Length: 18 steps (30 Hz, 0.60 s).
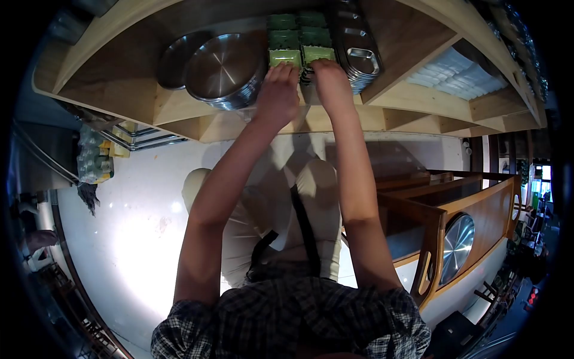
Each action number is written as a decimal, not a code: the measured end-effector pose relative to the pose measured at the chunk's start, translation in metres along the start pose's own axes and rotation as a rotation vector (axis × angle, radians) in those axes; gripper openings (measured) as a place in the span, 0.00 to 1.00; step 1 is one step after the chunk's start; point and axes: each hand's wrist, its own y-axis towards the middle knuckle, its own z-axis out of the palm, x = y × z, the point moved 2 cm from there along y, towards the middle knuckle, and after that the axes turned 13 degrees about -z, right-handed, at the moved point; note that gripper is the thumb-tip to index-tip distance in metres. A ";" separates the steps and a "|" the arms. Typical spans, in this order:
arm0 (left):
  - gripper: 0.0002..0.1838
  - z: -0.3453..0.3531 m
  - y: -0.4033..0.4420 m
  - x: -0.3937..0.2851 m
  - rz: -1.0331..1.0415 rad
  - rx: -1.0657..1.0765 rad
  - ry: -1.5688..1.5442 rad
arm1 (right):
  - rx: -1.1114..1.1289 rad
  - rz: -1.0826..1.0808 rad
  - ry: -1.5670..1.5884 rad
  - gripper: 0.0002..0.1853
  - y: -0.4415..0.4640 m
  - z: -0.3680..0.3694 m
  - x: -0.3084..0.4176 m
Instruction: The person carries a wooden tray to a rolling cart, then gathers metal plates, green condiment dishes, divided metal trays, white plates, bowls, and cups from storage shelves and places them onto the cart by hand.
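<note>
Square green dishes stand in stacks side by side on a wooden shelf. My left hand (279,90) is at the front left stack, its fingers bent over the near rim of the top green dish (285,57). At the front right stack, my right hand (330,81) has its fingertips hooked on the near edge of the top green dish (317,52). Both thumbs are mostly hidden. More green dishes (283,39) sit behind these two stacks, deeper in the shelf.
Round metal plates (221,69) are stacked left of the dishes, and oblong metal trays (362,63) right of them. The shelf's wooden edge (239,122) runs across in front. A wooden cart (412,218) with a round metal lid (458,246) stands at right. Wrapped bottles (95,157) are at left.
</note>
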 end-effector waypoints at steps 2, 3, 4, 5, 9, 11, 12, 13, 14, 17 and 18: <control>0.30 0.002 0.000 0.001 0.000 -0.010 -0.007 | 0.029 0.023 0.039 0.09 -0.001 -0.005 0.000; 0.32 0.001 0.000 -0.001 -0.004 -0.015 -0.007 | 0.000 0.044 0.039 0.09 0.000 -0.012 0.002; 0.32 0.001 0.000 -0.003 -0.003 -0.023 -0.010 | -0.030 0.061 0.040 0.09 0.001 -0.018 0.004; 0.35 0.000 0.000 -0.004 -0.042 -0.057 -0.110 | -0.032 0.054 0.037 0.09 0.002 -0.024 0.006; 0.39 -0.028 0.000 -0.019 -0.073 -0.247 -0.342 | -0.140 -0.077 0.086 0.09 -0.008 -0.051 0.020; 0.38 -0.049 -0.001 -0.029 0.018 -0.264 -0.210 | -0.183 -0.147 0.088 0.09 -0.019 -0.068 0.031; 0.39 -0.057 -0.002 -0.032 0.105 -0.277 -0.076 | -0.170 -0.162 0.116 0.10 -0.024 -0.076 0.036; 0.39 -0.063 -0.003 -0.032 0.106 -0.280 -0.074 | -0.157 -0.178 0.144 0.10 -0.029 -0.083 0.042; 0.37 -0.067 -0.004 -0.032 0.173 -0.266 -0.016 | -0.161 -0.180 0.144 0.10 -0.035 -0.090 0.049; 0.32 -0.087 -0.008 -0.031 0.265 -0.305 0.015 | -0.174 -0.223 0.182 0.10 -0.052 -0.108 0.069; 0.29 -0.093 -0.011 -0.030 0.290 -0.353 -0.013 | -0.158 -0.249 0.191 0.10 -0.056 -0.111 0.077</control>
